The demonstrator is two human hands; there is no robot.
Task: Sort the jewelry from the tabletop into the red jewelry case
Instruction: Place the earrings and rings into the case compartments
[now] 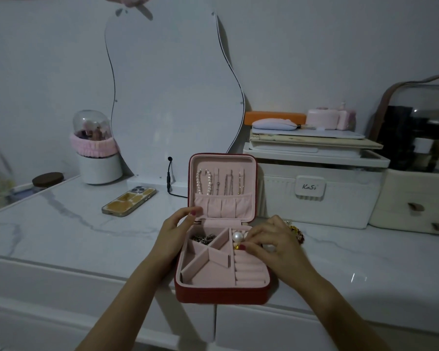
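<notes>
The red jewelry case (221, 295) lies open at the table's front edge, its pink-lined lid upright. A pearl bracelet (203, 182) and thin chains (229, 184) hang in the lid. Dark silver pieces (202, 238) lie in the far left compartment. My right hand (274, 244) pinches a gold ring with a large pearl (237, 238) over the ring rolls at the case's right side. My left hand (178, 229) holds the case's left edge near the hinge. Gold and red jewelry (297, 233) lies on the table just behind my right hand.
A phone (128, 201) lies face down left of the case. A wavy mirror (173, 92) stands behind, with a black cable (169, 181) at its base. White storage boxes (314, 191) and a drawer unit (413, 203) fill the right. A brush holder (98, 150) stands back left.
</notes>
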